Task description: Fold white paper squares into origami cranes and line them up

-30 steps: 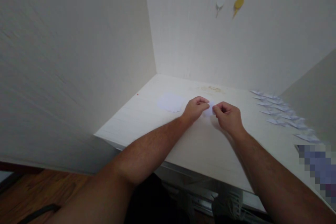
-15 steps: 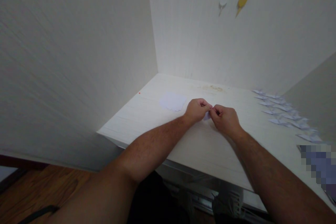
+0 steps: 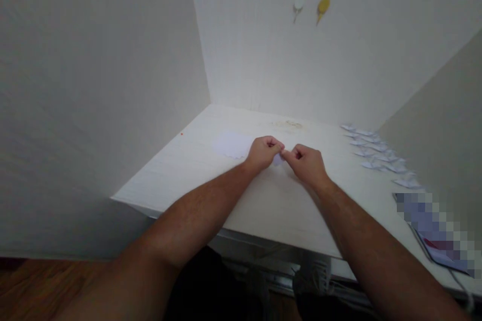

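Note:
Above the white tabletop, a small piece of white paper (image 3: 278, 160) shows just below where my fingertips meet; most of it is hidden by my fingers. My left hand (image 3: 262, 152) is closed, pinching the paper between thumb and finger. From the other side my right hand (image 3: 308, 163) presses its thumb and finger at the same spot, its other fingers curled in. Left of my hands lies a stack of white paper sheets (image 3: 230, 144), flat on the table. Folded white paper pieces (image 3: 372, 149) with pointed ends stand in rows toward the right.
The white table (image 3: 196, 175) meets walls at its left and back. A tablet-like device (image 3: 427, 228), partly blurred out, lies at the right edge with a cable. Two hooks, one white (image 3: 298, 2) and one yellow (image 3: 323, 6), hang on the back wall (image 3: 256, 60).
The view has turned right, so the table and walls sit further left and more of the device shows. My right thumb now stretches straighter toward my left fingertips.

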The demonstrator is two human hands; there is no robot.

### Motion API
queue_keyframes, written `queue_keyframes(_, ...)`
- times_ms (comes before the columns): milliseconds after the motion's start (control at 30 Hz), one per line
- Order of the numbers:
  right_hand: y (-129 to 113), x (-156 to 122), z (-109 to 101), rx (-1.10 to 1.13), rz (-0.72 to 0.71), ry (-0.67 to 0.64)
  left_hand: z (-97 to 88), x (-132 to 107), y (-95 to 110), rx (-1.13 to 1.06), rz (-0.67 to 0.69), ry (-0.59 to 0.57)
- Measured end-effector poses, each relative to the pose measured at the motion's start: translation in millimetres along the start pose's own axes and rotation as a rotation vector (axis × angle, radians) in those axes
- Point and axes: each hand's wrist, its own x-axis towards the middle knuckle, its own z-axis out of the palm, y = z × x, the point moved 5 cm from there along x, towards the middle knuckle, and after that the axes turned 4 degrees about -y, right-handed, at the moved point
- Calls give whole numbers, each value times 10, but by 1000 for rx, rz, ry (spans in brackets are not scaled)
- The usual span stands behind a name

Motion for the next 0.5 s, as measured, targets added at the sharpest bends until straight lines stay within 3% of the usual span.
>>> queue_keyframes(233, -15, 68, 86, 137, -204, -57, 12, 19, 2, -44, -46, -64)
queue_keyframes(500, -15, 83, 135, 304, -163, -131, 51, 23, -91, -261, -205, -156)
